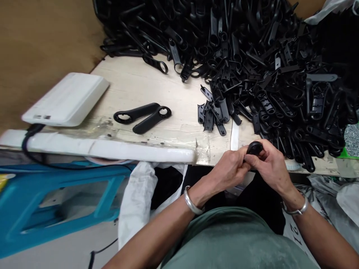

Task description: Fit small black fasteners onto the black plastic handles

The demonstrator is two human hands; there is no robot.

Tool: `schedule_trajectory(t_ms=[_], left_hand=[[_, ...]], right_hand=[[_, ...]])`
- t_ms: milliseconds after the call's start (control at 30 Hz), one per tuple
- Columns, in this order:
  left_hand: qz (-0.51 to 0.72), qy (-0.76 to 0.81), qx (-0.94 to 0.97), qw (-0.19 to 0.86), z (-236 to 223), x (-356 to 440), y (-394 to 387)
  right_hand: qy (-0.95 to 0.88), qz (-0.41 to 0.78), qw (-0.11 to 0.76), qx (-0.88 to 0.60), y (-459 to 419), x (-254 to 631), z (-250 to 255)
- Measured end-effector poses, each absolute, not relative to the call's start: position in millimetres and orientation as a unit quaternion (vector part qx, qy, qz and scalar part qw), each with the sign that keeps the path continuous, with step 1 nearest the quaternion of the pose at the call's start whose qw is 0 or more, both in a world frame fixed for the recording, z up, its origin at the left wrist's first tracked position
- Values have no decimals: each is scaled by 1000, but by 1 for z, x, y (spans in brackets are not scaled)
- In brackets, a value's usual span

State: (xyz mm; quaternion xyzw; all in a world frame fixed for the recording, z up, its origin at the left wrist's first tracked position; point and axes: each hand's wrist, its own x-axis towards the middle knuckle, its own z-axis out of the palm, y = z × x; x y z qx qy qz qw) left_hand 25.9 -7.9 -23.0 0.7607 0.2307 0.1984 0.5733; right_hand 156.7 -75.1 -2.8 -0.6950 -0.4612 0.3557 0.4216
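Both hands meet at the table's front edge, around a black plastic part (254,148) with a rounded end that shows above the fingers. My right hand (270,164) is closed on it, thumb in front. The fingers of my left hand (231,166) pinch at the same part's lower side; the rest of it is hidden by the fingers. Behind the hands lies a small cluster of flat black plastic pieces (209,117). Two black handles with ring ends (146,121) lie side by side on the table, farther left.
A large heap of black plastic parts (252,67) covers the back and right of the table (179,99). At left stands a white box (67,99) with a black cable (25,147). Small metal pieces (352,138) fill a green tray at far right. A blue stool (64,175) stands below left.
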Motion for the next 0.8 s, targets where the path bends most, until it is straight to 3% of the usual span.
schedule_trajectory(t_ms=[133,333,467,800], left_hand=[[186,215,747,601,-20,25,-2],[136,170,752,622,-6,18,-11],[68,143,714,682,-2,13,-19],[69,84,709,697,8,8,-31]], right_hand=[[-487,372,413,-673,-71,164,0],[-615,277,303,-673,-76,181,23],[-655,275,269,-650,-82,180,32],[-445,466,478,-597,-104,166,8]])
